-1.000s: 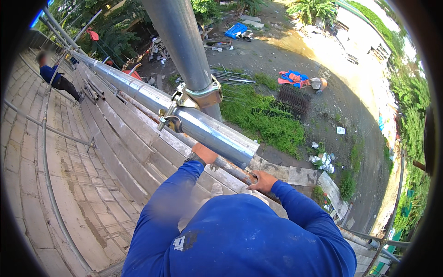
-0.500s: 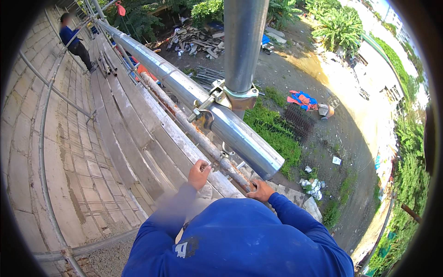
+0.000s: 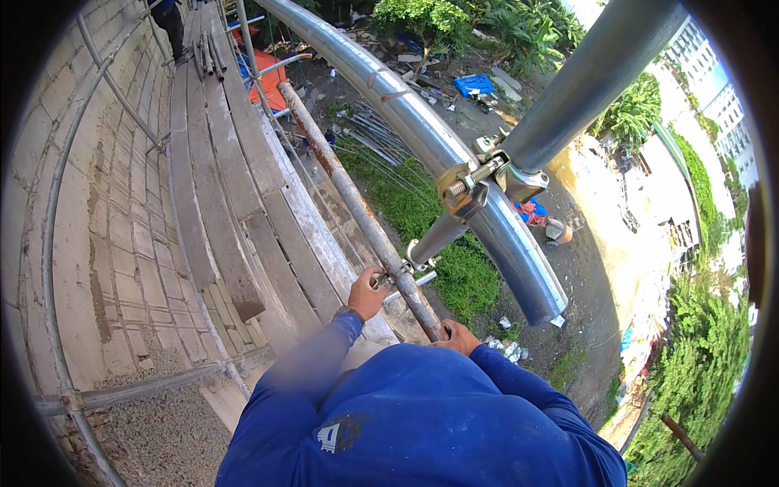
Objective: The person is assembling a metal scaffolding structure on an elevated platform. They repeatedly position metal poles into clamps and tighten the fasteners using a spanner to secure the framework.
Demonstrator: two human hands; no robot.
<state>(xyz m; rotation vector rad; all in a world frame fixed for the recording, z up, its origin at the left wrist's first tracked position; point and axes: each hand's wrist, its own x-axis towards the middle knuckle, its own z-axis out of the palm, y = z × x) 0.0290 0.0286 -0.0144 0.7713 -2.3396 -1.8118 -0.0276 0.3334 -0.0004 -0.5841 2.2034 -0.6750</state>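
Note:
A rust-stained scaffold pipe [image 3: 349,191] slants down toward me. My right hand [image 3: 458,338] is closed around it close to its near end. My left hand [image 3: 367,295] is against the pipe's left side, thumb and fingers closed on a small metal clamp part [image 3: 380,280], mostly covered by the fingers. Across the pipe from it sits a scaffold clamp [image 3: 417,260], where a lower part of the upright tube [image 3: 442,234] meets the pipe. Higher up, a shiny horizontal tube [image 3: 389,93] is joined to a thick upright [image 3: 588,89] by a bolted coupler [image 3: 487,178].
Wooden planks [image 3: 235,178] form a walkway beside a block wall [image 3: 122,243] with thin rails. Loose pipes [image 3: 213,55] lie on the far planks, near a person's legs [image 3: 170,31]. Far below, the ground [image 3: 580,268] holds plants, rubble and a blue sheet [image 3: 473,85].
My view has tilted, so the tubes appear farther right and the far person's upper body leaves view. My left hand has moved right and forward, up against the rusty pipe. My right hand stays on it.

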